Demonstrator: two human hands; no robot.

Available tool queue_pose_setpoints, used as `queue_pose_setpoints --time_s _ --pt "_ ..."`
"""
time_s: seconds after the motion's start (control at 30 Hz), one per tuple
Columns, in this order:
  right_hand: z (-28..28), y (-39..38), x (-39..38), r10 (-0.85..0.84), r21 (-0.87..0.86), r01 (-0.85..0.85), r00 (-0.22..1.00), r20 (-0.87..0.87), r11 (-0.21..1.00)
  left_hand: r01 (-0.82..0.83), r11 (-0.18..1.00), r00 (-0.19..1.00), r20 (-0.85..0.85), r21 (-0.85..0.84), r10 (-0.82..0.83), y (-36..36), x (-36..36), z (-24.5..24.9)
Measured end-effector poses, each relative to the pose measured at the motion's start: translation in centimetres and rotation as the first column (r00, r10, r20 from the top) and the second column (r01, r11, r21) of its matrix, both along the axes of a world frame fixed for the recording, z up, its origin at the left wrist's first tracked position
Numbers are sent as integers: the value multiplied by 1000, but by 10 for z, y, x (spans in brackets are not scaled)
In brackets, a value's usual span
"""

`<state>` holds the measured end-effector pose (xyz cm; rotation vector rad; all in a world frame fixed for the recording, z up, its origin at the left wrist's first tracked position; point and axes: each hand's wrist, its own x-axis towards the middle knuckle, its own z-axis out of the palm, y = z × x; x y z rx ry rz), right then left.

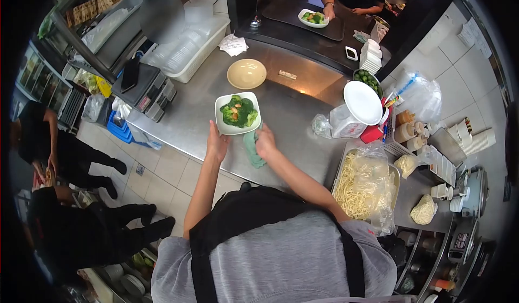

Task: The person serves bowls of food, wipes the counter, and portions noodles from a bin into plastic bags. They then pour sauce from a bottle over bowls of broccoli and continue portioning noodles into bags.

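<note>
A square white bowl (220, 123) of broccoli with small orange pieces (237, 111) sits on the steel counter. My left hand (217, 140) is at the bowl's lower left edge, its fingers stretched along the side; it seems to hold nothing. Close to the lower right corner, my right hand (265, 142) has its fingers closed on a green cloth (252, 150), which hangs down toward the counter's front edge. Beyond the white bowl stands an empty beige bowl (246, 74).
A scale (348, 122) with a round white plate stands right, above a tray of noodles (354, 186). Plastic lids fill a white bin (189, 70) at left. Across the pass, a person's hand (328, 11) touches another broccoli bowl (312, 24). Two people stand at far left.
</note>
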<state>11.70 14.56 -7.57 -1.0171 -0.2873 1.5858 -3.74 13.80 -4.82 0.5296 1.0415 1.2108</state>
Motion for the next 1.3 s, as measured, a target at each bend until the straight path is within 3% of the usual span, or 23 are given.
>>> queue_pose_setpoints --time_s 0.1,0.23,0.33,0.37,0.43,0.5,0.57,0.67,0.7,0.77,0.8,0.87,0.93,0.97,1.07,1.1,1.13,1.2,1.23,1.27,1.3 --pt "-3 -21 7 81 -77 -97 979 -189 992 47 998 999 -25 -48 -48 -26 10 11" --pt "-7 -19 55 84 8 -84 988 -128 996 375 917 911 234 -134 -339 -49 3 8" --pt "-2 -10 89 58 19 -56 995 -84 998 292 951 928 -208 -103 -308 -34 -8 16" --pt "2 -10 98 31 11 -31 997 -68 999 142 989 918 -370 -29 -142 -18 -17 8" --pt "18 -12 114 12 49 -12 1000 -6 999 11 976 769 -626 217 130 30 -36 -10" --pt "40 -23 129 21 134 -33 996 87 990 30 872 503 -761 489 410 71 -37 2" --pt "44 -31 143 -49 167 19 984 173 986 293 758 166 -812 583 560 118 -45 -27" --pt "20 -38 164 -151 231 57 896 417 971 400 841 -110 -892 365 439 134 -35 -45" --pt "10 -41 171 -184 255 58 842 508 965 392 869 -121 -920 301 373 136 -32 -45" --pt "4 -53 178 -134 217 -55 633 763 975 346 922 -158 -958 172 238 133 -37 -41" --pt "-1 -58 178 -102 185 -117 504 857 976 306 924 -196 -935 228 295 134 -43 -52" --pt "-12 -68 182 -208 229 -190 122 970 955 136 933 -83 -935 332 344 116 -48 -43" --pt "-7 -73 173 -219 262 -134 270 938 956 60 872 61 -874 486 482 82 -44 -11" --pt "3 -73 167 -220 267 -100 339 915 958 41 847 207 -834 530 512 64 -37 2" --pt "50 -70 129 -193 239 -161 257 947 958 101 810 549 -712 577 438 16 -7 14" --pt "52 -64 121 -265 304 -219 191 945 927 210 853 621 -739 478 261 -1 2 27" --pt "58 -58 113 -229 327 -296 320 919 898 329 864 671 -738 382 71 -17 8 42" --pt "79 -46 97 -139 394 -391 540 830 832 413 854 695 -716 317 -70 -35 16 54" --pt "96 -46 89 42 334 -438 654 755 835 478 830 700 -695 288 -163 -40 26 57" --pt "109 -44 81 203 287 -478 739 643 830 486 822 702 -693 297 -165 -41 32 57" --pt "103 -41 78 233 300 -493 757 610 816 498 811 706 -686 307 -175 -43 33 55"
